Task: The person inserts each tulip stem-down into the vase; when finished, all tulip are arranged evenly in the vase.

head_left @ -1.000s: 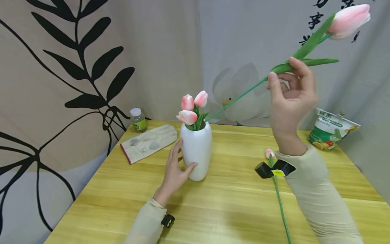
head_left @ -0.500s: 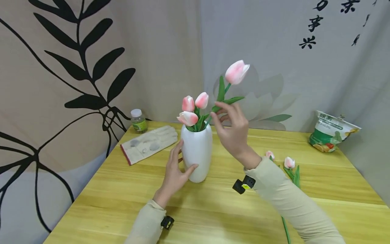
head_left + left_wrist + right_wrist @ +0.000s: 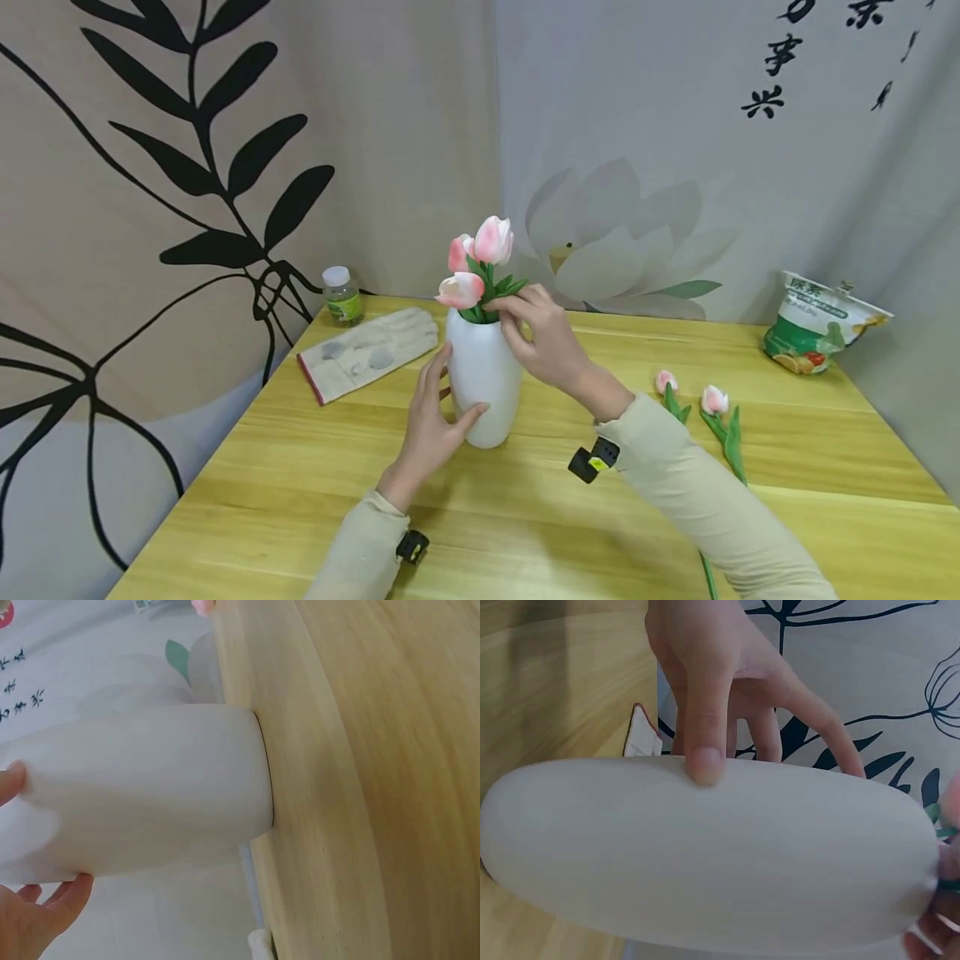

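A white vase (image 3: 483, 387) stands upright on the table. Thumb and fingers of my left hand (image 3: 426, 433) grip its left side; the left wrist view shows its smooth wall (image 3: 150, 787) between them. Several pink tulips with green leaves rise from the mouth. The largest bloom, a pale pink tulip (image 3: 493, 240), stands highest. At the rim, my right hand (image 3: 543, 337) pinches the tulip low among the leaves, its fingertips partly hidden by greenery. In the right wrist view the left hand (image 3: 720, 682) holds the vase from the far side.
Two loose tulips lie to the right: one tulip (image 3: 665, 382) and another tulip (image 3: 715, 400), stems partly under the right sleeve. Gloves (image 3: 367, 354) and a small white-capped bottle (image 3: 342, 296) sit back left. A green-white snack bag (image 3: 813, 325) stands back right.
The right hand has come down and left from high at the right, lowering the tulip into the vase until its bloom sits among the others. The left hand has stayed on the vase.
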Tool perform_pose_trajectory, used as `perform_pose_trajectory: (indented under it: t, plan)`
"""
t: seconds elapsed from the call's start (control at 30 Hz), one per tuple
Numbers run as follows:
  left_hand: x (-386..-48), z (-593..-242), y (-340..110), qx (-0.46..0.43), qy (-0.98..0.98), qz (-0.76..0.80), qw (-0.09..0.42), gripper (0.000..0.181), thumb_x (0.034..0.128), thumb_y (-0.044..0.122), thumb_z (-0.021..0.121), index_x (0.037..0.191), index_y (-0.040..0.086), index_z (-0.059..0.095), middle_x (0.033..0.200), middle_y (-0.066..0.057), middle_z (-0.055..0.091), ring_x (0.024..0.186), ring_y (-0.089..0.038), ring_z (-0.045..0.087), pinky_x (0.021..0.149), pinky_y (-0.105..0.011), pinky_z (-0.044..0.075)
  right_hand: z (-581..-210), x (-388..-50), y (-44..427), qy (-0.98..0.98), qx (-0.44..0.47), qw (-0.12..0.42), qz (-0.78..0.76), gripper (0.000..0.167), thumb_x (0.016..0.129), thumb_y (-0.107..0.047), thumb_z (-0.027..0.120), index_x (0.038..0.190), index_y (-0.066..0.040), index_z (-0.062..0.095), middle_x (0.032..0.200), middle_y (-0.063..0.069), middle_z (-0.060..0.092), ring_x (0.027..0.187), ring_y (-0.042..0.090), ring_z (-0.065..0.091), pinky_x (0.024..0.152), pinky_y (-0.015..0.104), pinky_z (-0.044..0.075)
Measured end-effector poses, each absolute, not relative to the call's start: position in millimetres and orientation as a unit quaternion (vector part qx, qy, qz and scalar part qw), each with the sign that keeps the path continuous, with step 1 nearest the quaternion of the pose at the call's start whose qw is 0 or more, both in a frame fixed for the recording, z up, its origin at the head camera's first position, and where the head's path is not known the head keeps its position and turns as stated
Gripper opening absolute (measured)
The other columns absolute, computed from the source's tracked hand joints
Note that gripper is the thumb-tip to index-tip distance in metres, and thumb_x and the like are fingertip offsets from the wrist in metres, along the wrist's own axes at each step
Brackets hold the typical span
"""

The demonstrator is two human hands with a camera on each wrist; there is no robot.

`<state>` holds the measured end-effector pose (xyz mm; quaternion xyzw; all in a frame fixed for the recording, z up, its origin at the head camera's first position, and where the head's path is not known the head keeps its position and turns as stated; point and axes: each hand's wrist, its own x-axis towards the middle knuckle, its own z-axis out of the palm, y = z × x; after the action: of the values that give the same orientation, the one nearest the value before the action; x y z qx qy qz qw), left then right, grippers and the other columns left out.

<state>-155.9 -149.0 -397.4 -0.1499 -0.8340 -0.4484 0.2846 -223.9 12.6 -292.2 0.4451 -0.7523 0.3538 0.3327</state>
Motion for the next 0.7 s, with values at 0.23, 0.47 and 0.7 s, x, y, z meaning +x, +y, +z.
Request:
perform_pose_trajectory:
  t: [0.23, 0.47, 0.7]
  plan:
    - [-159.4, -397.8, -151.0, -0.152, -0.833, -0.451, 0.283, 0.087, 0.0743, 0.020, 0.071, 0.142, 0.020, 0.016, 0.137, -0.012, 0.031, 0.116, -0.034, 0.043, 0.081, -0.045, 0.051, -287.9, -214.1, 19.2, -0.789, 0.456, 0.267, 0.313, 0.020, 0.085, -0.009, 0.053, 0.101, -0.005, 0.065, 0.097, 0.012, 0.060, 0.091, 0.026, 0.046, 0.077, 0.037, 0.041]
    - [-160.8, -400.0, -151.5, -0.148, -0.834, -0.449, 0.285, 0.089, 0.0733, 0.019, 0.072, 0.142, 0.021, 0.016, 0.137, -0.012, 0.031, 0.116, -0.033, 0.044, 0.081, -0.043, 0.052, -289.9, -208.8, 31.2, -0.776, 0.429, 0.245, 0.393, 0.027, 0.079, 0.004, 0.052, 0.101, -0.003, 0.065, 0.109, 0.017, 0.053, 0.098, 0.025, 0.049, 0.080, 0.038, 0.048]
    - [-158.5, -400.8, -150.9, -0.142, -0.835, -0.448, 0.286, 0.090, 0.0727, 0.017, 0.073, 0.142, 0.023, 0.016, 0.136, -0.013, 0.032, 0.116, -0.033, 0.045, 0.082, -0.040, 0.052, -289.6, -200.7, 66.3, -0.726, 0.382, 0.198, 0.536, 0.035, 0.079, 0.007, 0.059, 0.113, 0.002, 0.057, 0.103, 0.002, 0.058, 0.094, 0.016, 0.055, 0.075, 0.021, 0.051]
